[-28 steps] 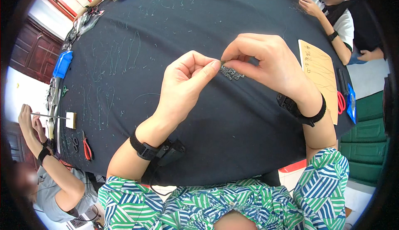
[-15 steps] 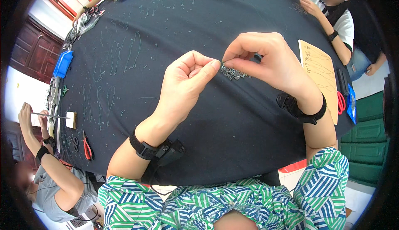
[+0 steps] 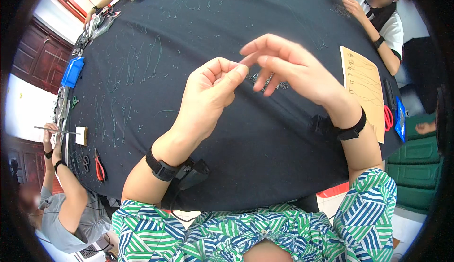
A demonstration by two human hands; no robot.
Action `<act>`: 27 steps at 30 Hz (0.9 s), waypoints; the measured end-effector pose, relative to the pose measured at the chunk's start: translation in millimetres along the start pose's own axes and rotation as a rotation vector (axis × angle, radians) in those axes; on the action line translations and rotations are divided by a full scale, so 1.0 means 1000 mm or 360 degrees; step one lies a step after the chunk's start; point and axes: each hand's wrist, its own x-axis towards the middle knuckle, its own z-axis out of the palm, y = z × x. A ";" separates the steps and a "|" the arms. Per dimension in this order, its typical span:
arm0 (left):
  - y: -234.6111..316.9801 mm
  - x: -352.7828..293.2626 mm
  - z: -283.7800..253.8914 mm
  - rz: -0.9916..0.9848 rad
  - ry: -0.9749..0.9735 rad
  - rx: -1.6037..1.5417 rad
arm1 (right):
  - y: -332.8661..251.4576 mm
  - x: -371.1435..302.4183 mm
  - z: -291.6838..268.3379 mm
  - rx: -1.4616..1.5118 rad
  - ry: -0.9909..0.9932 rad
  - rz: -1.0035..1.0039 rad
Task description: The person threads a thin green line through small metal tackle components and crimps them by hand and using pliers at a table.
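Observation:
My left hand (image 3: 210,94) is held above the black cloth, thumb and forefinger pinched together. What lies in that pinch, if anything, is too small to name. My right hand (image 3: 295,70) hovers close beside it with its fingers apart, the forefinger close to the left fingertips. No object shows in the right hand. Beneath the right fingers lies a small heap of silvery, linked-looking metal bits (image 3: 280,84), partly covered by those fingers. Thin green threads (image 3: 153,56) are laid out in loops on the cloth to the left.
Red-handled pliers (image 3: 99,166), dark scissors (image 3: 86,163) and a white block (image 3: 81,136) lie at the left. A tan sheet with strands (image 3: 364,91), red-handled scissors (image 3: 388,118) and a blue packet (image 3: 400,117) are on the right. Blue trays (image 3: 73,72) and other people line the table.
My right hand has opened out of its pinch and its fingers have spread. My left hand stays nearly in place, still pinched. The person at left has lowered a raised hand.

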 end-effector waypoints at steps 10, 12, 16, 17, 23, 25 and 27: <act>0.010 0.002 0.001 0.0113 0.0125 -0.0202 | 0.007 -0.001 0.008 0.0112 -0.0415 0.0332; 0.010 0.002 0.000 0.0121 0.0135 -0.0201 | -0.001 -0.001 -0.004 0.0077 -0.0328 0.0266; 0.009 0.002 -0.003 0.0130 0.0145 -0.0187 | -0.010 -0.005 -0.018 0.0030 -0.0241 0.0174; 0.009 0.001 -0.005 0.0129 0.0150 -0.0185 | -0.014 -0.006 -0.021 0.0021 -0.0208 0.0138; 0.007 0.004 -0.009 0.0152 0.0113 -0.0138 | -0.023 -0.012 -0.047 0.0488 -0.0058 -0.0235; 0.004 0.005 -0.012 0.0186 0.0114 -0.0182 | -0.033 -0.014 -0.043 0.1198 0.0056 -0.0206; 0.001 0.007 -0.011 0.0190 0.0105 -0.0182 | -0.028 -0.015 -0.057 0.1281 0.0038 -0.0190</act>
